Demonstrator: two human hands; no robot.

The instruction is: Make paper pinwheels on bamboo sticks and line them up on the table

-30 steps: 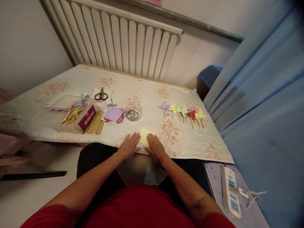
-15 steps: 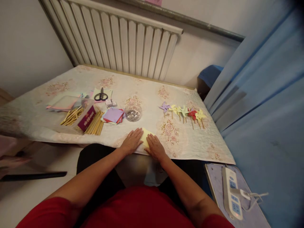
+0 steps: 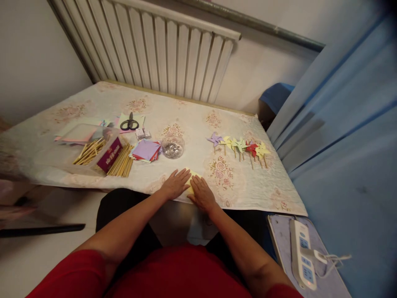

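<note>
A yellow paper square (image 3: 191, 177) lies at the near edge of the table (image 3: 186, 120), mostly covered by my hands. My left hand (image 3: 176, 185) rests flat on its left part, fingers stretched out. My right hand (image 3: 201, 192) lies flat on its right part, fingers together and extended. The two hands nearly touch over the paper.
A clear bowl of shiny bits (image 3: 173, 147), a stack of coloured paper squares (image 3: 145, 150), wooden sticks beside a box (image 3: 109, 154), scissors (image 3: 129, 123) and paper sheets (image 3: 80, 133) lie to the left. A row of paper pinwheels (image 3: 240, 145) lies right. A power strip (image 3: 301, 253) sits low right.
My left hand has slid rightward over the yellow paper, closing the gap to the right hand. Less of the paper shows now.
</note>
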